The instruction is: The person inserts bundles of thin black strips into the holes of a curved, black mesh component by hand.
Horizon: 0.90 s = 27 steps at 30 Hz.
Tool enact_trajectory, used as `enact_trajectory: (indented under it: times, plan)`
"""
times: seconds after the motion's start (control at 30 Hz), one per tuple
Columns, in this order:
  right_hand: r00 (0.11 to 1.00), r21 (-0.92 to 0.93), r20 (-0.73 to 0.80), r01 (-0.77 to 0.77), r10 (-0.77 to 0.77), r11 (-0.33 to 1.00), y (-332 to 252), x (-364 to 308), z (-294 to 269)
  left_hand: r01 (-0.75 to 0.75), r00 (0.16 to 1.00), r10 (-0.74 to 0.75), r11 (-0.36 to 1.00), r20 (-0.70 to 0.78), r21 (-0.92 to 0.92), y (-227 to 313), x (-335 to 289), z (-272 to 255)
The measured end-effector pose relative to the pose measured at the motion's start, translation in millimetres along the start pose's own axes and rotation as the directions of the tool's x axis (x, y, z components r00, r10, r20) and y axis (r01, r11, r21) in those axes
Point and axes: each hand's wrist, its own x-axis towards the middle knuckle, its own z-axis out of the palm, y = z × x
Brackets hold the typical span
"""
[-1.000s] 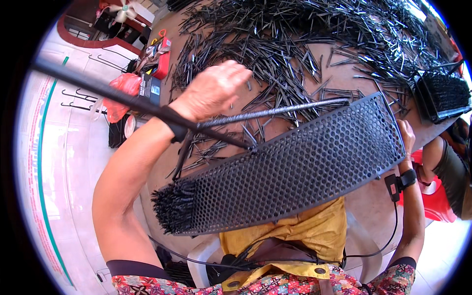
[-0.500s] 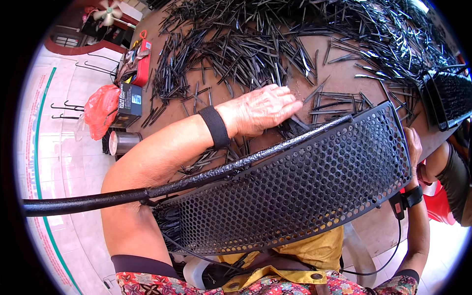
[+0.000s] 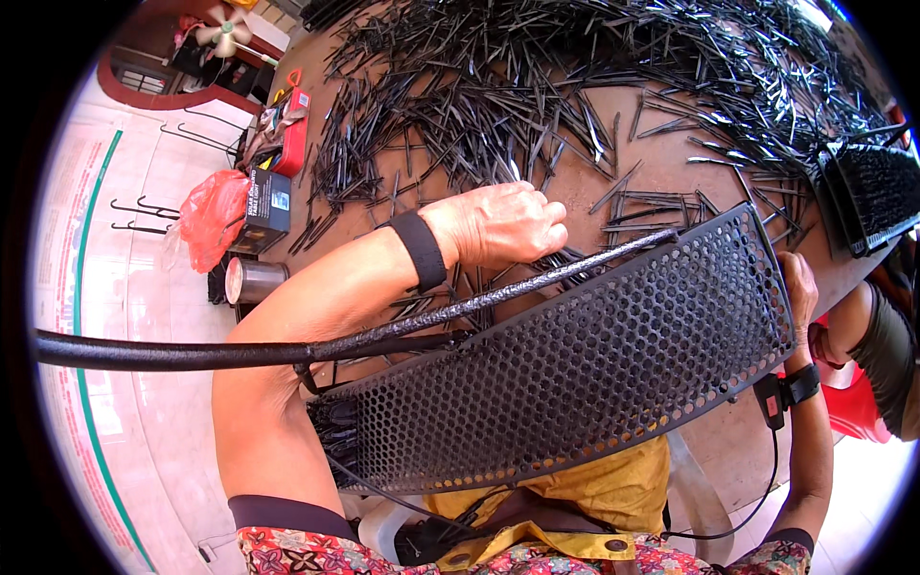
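Note:
My left hand is closed, knuckles up, at the near edge of a heap of thin black strips spread over the brown table. What its fingers hold, if anything, is hidden beneath them. Across my front lies a curved black panel with rows of round holes, and a thick black rod runs along its upper side, over my left forearm. Dark strips show at the panel's left end. By its right end, my right hand has its fingers bent in; the panel hides their tips.
At the right, a dark, bristly black holder stands near another person's arm. Along the table's left side are a red box, a dark carton, a red plastic bag and a metal can. Hooks hang beyond.
My left hand's fingers, stretched out before, are now curled closed over the strips. The panel and rod have tilted slightly. My right hand stays by the panel's right end.

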Motion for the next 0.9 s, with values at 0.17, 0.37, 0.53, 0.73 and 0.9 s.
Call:
enact_trajectory:
  times: [0.17,0.37,0.53,0.73,0.9]
  plan:
    - [1.0,-0.005,0.028,-0.006,0.006,1.0,-6.7,1.6,-4.1,0.077,0.991,-0.063,0.99,-0.119,0.115,-17.5,-1.4,-35.4]
    - [0.999,-0.018,0.042,-0.014,0.015,1.0,-6.7,1.0,-5.9,0.301,0.926,-0.279,0.952,-0.255,0.052,-61.2,-34.2,-76.3]
    - [0.997,0.032,0.063,-0.036,0.034,0.999,-10.9,1.9,-5.6,0.388,0.913,-0.373,0.919,-0.167,0.066,-92.8,-76.6,-46.1]
    - [0.995,0.071,0.092,-0.034,0.028,0.997,-14.2,4.1,-7.4,0.44,0.874,-0.483,0.836,0.06,0.328,-97.1,-74.9,5.4]
    - [0.988,0.078,0.118,-0.112,0.103,0.991,-9.5,0.9,-6.1,0.417,0.895,-0.437,0.891,0.091,0.182,-114.2,-60.1,25.4]
